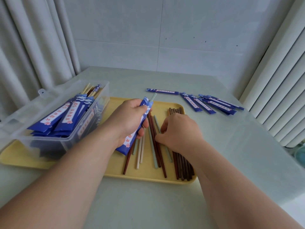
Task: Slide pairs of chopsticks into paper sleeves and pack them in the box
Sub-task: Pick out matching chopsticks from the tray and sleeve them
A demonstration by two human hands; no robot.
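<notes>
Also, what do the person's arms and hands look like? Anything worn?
The left forearm and right forearm are bare, no sleeves in view. The left hand and right hand wear no gloves; neither wrist shows a watch or band.

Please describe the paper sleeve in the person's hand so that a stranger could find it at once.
Start at the yellow tray in the middle of the table. Above its loose chopsticks, the left hand grips one blue sleeve. Only it is held in a hand, with a pale green chopstick tip poking from its top.
</notes>
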